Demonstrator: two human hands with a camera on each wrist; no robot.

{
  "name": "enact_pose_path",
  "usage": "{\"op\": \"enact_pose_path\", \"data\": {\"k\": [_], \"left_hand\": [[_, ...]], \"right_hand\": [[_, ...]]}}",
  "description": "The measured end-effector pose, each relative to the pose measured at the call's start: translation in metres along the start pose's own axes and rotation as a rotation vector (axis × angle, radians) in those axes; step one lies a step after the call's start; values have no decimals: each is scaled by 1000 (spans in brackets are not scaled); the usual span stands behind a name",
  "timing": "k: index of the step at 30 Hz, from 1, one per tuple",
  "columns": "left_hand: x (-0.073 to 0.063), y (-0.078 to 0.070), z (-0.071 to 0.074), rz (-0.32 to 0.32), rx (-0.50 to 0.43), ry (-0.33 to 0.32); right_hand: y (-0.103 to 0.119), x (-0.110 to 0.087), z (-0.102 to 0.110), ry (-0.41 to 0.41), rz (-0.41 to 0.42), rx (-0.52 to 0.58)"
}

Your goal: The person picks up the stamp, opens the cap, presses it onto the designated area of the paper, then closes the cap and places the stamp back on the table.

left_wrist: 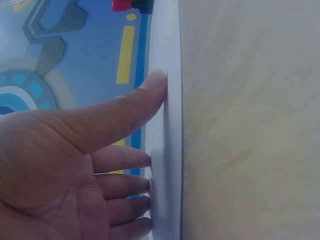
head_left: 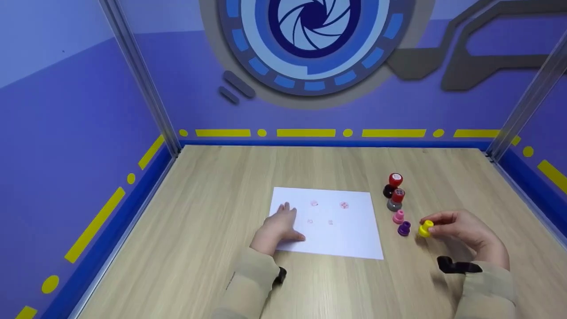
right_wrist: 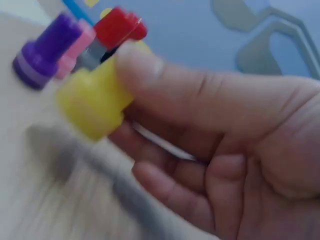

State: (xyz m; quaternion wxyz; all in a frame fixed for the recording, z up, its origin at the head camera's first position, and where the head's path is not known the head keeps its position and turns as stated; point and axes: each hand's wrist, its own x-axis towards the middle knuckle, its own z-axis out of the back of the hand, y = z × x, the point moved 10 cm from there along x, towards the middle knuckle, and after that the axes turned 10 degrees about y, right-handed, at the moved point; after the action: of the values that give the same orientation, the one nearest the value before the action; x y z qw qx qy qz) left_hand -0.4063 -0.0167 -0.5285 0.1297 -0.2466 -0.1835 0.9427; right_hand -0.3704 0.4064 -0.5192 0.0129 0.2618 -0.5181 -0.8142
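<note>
On the wooden table lies a white sheet of paper bearing several small reddish stamp prints. My left hand rests on the sheet's left side; its fingertips and thumb press the paper with the fingers spread. Between thumb and fingers, my right hand pinches a yellow stamp, held right of the paper. In the right wrist view the yellow stamp is tilted and looks raised, with a shadow below it. Close to its left stands a purple stamp, with a pink stamp just behind.
Farther back on the right, a red and grey stamp and a red and black stamp stand one behind the other. Purple-blue panels with metal corner posts enclose the table at the back and both sides.
</note>
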Motion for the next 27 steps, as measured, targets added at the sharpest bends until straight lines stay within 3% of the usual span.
{"op": "enact_pose_path", "data": {"k": [2, 7, 10, 13, 15, 17, 21, 24, 27], "left_hand": [[0, 0, 0, -2, -7, -3], [-2, 0, 2, 10, -2, -25], [-2, -7, 8, -20, 9, -80], [-4, -23, 19, -123, -99, -184], [-8, -36, 27, -235, -243, -267], [-12, -50, 32, -357, -422, -326], [-15, -70, 29, -542, -727, -346], [-15, -73, 27, -587, -859, -362], [-17, -70, 28, -594, -913, -405]], "right_hand": [[20, -5, 4, -56, 81, -79], [76, -19, 0, -184, 340, -31], [105, -18, -14, -225, 488, 43], [126, -5, -36, -211, 597, 175], [135, 9, -53, -204, 646, 280], [141, 25, -74, -221, 656, 371], [144, 51, -118, -220, 597, 453], [140, 64, -144, -181, 534, 492], [134, 71, -159, -175, 514, 587]]}}
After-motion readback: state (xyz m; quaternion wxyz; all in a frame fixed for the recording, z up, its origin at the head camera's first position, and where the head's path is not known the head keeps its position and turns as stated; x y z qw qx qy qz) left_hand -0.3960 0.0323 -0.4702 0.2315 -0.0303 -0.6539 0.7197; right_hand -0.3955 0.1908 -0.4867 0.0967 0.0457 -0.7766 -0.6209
